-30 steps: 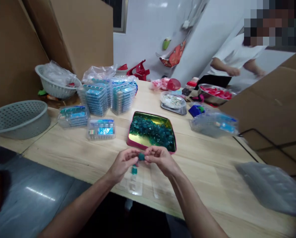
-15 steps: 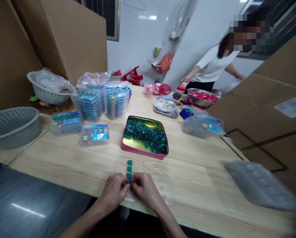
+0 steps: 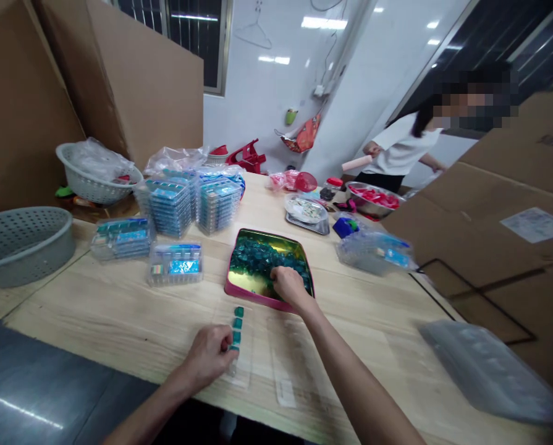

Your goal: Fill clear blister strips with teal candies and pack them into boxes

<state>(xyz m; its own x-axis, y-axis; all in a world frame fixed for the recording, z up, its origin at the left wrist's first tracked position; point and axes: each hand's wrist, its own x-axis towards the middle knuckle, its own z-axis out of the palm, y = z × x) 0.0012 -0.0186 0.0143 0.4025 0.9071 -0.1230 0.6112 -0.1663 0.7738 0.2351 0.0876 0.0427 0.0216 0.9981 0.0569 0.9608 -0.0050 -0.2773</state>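
Observation:
A pink-rimmed gold tin [image 3: 239,281] holds a heap of teal pieces [image 3: 257,256] on the wooden table [image 3: 118,321]. My right hand [image 3: 289,287] reaches into the tin's near right corner, fingers curled down among the pieces. Near the front edge lies a clear blister tray [image 3: 241,364] with a short row of teal pieces [image 3: 236,324] in its slots. My left hand [image 3: 209,358] rests on the tray's left side, fingers curled against it. A second clear tray [image 3: 283,371] lies empty just to the right.
Stacks of filled clear packs [image 3: 188,201] and two loose packs [image 3: 174,264] stand at the back left, with grey [image 3: 21,244] and white baskets [image 3: 95,173]. Cardboard sheets [image 3: 489,204] lean at right; a plastic bag [image 3: 489,364] lies there. Another person [image 3: 396,154] works at the far end.
My right hand left the blister tray and went forward into the tin. My left hand stayed on the tray. The view tilted up a little.

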